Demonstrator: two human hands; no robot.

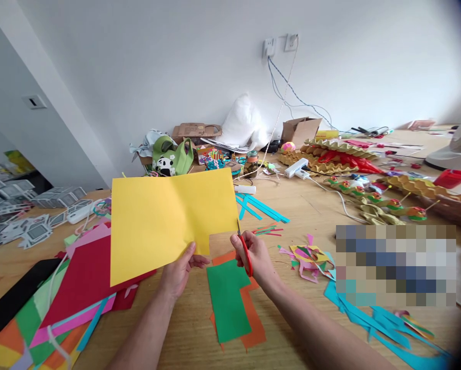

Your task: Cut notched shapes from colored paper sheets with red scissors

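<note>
A large yellow sheet of paper is held up off the table by my left hand, which pinches its lower edge. A piece is cut out of the sheet's lower right corner. My right hand has its fingers around the handles of red-handled scissors. The scissors' blades point up at the sheet's right edge, beside the cut-out corner. Below both hands, a green paper piece lies on top of an orange paper piece on the wooden table.
Stacked coloured paper, topped by a dark red sheet, lies left beside a black flat object. Blue strips and mixed paper scraps lie right of centre. A green panda bag, power strip and cardboard box stand farther back.
</note>
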